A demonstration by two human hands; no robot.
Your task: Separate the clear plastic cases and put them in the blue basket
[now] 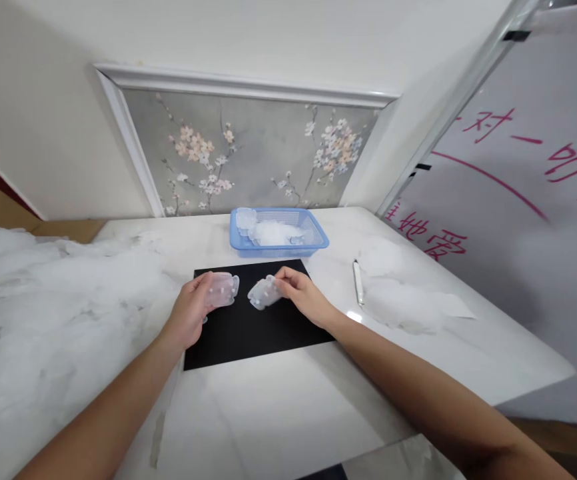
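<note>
My left hand (192, 308) is closed on the edge of a translucent, pinkish plastic piece (224, 289) with a scalloped outline and small pale spots. Between thumb and fingers, my right hand (298, 290) pinches a similar cloudy-white plastic piece (263, 293), tilted and apart from the first. Both are held above a black mat (253, 337) on the white marbled table. Just beyond the mat stands a blue plastic basket (280, 252), holding several such pieces and a white heap. What exactly the pieces are, I cannot make out.
A large pile of translucent white pieces or film (68, 320) covers the left side. On the right lie a white box-cutter-like tool (358, 283) and a whitish heap (403, 303). A whiteboard (518, 220) with red writing borders the table's right side; a wall rises behind.
</note>
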